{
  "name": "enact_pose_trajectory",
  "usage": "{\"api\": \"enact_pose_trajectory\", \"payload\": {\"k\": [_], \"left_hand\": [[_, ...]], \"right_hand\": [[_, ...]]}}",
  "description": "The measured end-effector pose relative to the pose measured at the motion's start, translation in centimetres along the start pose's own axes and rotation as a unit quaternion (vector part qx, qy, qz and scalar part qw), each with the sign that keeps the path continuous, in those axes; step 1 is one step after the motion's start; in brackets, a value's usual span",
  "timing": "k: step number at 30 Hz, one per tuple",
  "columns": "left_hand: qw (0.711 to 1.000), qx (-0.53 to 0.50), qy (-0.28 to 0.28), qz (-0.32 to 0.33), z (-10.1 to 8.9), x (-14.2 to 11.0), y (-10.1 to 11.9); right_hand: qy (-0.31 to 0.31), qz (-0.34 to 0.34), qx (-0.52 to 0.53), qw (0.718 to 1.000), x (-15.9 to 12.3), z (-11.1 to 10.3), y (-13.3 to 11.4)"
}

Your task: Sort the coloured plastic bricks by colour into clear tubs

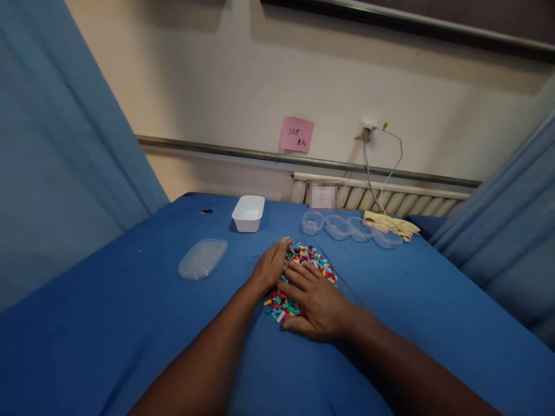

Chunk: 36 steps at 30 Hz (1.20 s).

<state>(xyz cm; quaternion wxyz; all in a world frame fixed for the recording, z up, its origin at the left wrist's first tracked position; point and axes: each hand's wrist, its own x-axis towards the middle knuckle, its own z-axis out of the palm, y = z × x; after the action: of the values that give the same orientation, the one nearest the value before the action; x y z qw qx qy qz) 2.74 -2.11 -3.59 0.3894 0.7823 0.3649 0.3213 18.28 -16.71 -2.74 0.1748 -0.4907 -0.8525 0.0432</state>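
Observation:
A heap of small multicoloured building bricks (310, 254) lies on the blue cloth. Against its left side rests my left hand (271, 267), held on edge with the fingers stretched forward and holding nothing. My right hand (318, 300) lies palm down over the near right part of the heap, fingers spread and touching the bricks. Some bricks show between the two hands and below the right fingers; those under the palm are hidden.
Behind the heap stand a white tub (248, 214) and a row of several clear containers (338, 228). Clear lids (203, 260) lie at left. A yellow cloth (392, 224), a small dark object (207, 212) and a radiator (403, 202) are farther back. Blue curtains (65, 144) hang on both sides.

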Motion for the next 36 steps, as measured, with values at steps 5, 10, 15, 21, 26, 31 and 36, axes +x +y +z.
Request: {"api": "enact_pose_trajectory", "payload": {"k": [5, 10, 15, 21, 26, 31, 36], "left_hand": [[1.000, -0.006, -0.010, -0.005, -0.5, -0.2, 0.0], [1.000, -0.006, -0.019, 0.001, -0.8, -0.3, -0.7], [1.000, -0.006, -0.021, -0.013, -1.0, 0.0, -0.9], [1.000, 0.005, -0.016, -0.018, -0.9, 0.3, -1.0], [1.000, 0.012, -0.002, -0.020, -1.0, 0.3, -1.0], [1.000, 0.024, 0.000, -0.012, -1.1, 0.3, -1.2], [0.999, 0.034, -0.002, -0.013, -1.2, 0.3, -0.9]], "right_hand": [[0.026, 0.044, -0.004, 0.999, 0.8, 0.4, 0.4], [0.050, 0.020, 0.029, 0.998, 0.7, 0.0, 1.2], [0.263, 0.138, 0.031, 0.954, -1.8, -1.7, 7.3], [0.343, 0.347, -0.103, 0.867, -8.6, -6.2, 19.8], [0.295, 0.405, -0.149, 0.853, -12.9, -5.8, 23.5], [0.280, 0.447, -0.190, 0.828, -14.8, -5.2, 23.8], [0.278, 0.451, -0.216, 0.820, -15.1, -6.8, 22.4]]}}
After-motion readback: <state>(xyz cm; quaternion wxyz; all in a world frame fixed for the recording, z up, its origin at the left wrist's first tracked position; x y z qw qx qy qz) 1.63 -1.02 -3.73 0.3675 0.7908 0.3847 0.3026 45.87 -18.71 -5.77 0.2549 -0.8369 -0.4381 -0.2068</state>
